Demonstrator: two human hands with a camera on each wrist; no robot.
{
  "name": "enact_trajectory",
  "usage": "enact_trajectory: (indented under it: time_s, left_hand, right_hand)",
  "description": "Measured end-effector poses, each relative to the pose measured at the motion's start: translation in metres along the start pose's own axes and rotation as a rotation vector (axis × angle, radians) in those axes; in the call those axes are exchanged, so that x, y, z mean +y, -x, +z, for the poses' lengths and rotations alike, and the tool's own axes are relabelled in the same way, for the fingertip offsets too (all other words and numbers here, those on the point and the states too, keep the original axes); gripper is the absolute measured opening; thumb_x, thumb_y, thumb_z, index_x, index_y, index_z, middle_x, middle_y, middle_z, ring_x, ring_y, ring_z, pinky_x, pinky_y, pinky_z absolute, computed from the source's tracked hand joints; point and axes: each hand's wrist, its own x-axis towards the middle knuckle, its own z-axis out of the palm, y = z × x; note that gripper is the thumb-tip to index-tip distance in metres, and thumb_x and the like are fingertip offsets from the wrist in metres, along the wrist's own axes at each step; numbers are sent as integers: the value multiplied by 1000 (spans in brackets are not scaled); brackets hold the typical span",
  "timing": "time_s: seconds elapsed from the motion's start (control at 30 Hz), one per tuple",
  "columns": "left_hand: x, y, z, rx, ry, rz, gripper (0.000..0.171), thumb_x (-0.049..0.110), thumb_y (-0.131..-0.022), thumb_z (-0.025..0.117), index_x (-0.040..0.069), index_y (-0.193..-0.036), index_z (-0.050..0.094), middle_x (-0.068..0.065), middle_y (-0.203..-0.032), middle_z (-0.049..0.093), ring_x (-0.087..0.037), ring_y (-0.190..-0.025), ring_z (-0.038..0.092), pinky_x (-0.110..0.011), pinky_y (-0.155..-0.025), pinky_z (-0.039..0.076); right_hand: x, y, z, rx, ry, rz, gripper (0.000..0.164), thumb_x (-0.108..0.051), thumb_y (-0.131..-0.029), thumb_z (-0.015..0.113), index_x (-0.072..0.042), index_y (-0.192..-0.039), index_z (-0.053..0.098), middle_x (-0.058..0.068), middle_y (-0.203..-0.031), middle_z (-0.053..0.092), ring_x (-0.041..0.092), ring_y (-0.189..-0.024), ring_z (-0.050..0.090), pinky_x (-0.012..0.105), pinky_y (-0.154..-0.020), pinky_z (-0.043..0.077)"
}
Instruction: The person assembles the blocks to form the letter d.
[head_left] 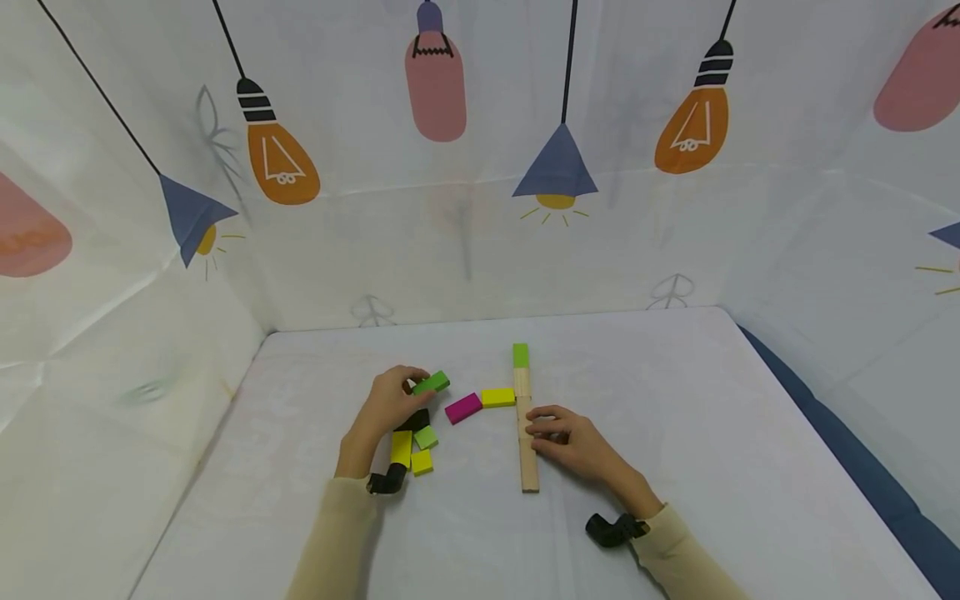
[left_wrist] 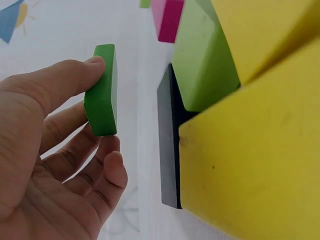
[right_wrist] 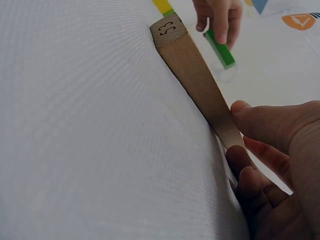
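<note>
My left hand (head_left: 392, 398) pinches a green block (left_wrist: 101, 92) between thumb and fingers, held just above a small cluster of blocks. A straight row of plain wooden blocks (head_left: 529, 467) lies on the table, with a light green block (head_left: 521, 355) at its far end. A yellow block (head_left: 498, 397) meets its left side, and a magenta block (head_left: 463, 408) sits slantwise at the yellow one's end. Fingertips of my right hand (head_left: 576, 443) rest at the row's right side, fingers loosely bent. The nearest wooden block (right_wrist: 192, 80) bears the number 53 on its end.
Under and beside my left wrist are a black block (head_left: 414, 420), a light green block (head_left: 426, 437) and two yellow blocks (head_left: 422, 462), close together. The white table (head_left: 675, 375) is backed by a hanging cloth (head_left: 480, 242) printed with lamps.
</note>
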Motion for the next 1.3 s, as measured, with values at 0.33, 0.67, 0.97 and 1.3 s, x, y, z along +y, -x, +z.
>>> enact_trajectory:
  time_s: [0.33,0.67,0.97,1.3]
  left_hand:
    - [10,17,-1,57,45,-25,38,27,-91,79,7,-123,72,-10,-119,69,-26,-99,58,-30,-72,51]
    - [24,33,9,39,48,-46,33,21,-89,81,6,-117,73,-9,-113,69,-20,-87,58,-28,-69,51]
    - [30,49,26,-61,53,-109,28,20,-85,84,6,-107,75,-3,-98,70,-16,-86,59,-33,-80,55]
    - [42,65,35,-94,56,-82,26,18,-81,85,6,-101,74,0,-91,68,-13,-83,58,-28,-73,53]
  right_hand:
    - [-2,0,-2,-8,5,21,25,-22,-97,72,-11,-119,78,3,-135,66,17,-108,66,24,-84,55]
    - [-1,0,-2,-15,0,25,26,-23,-98,72,-11,-120,77,3,-135,65,14,-106,66,25,-85,55]
    - [1,-1,0,1,14,-4,24,-22,-97,73,-10,-118,78,4,-134,66,14,-106,66,25,-84,55]
    - [0,-2,0,23,20,-15,23,-22,-97,73,-11,-116,79,5,-132,67,25,-116,66,28,-89,56]
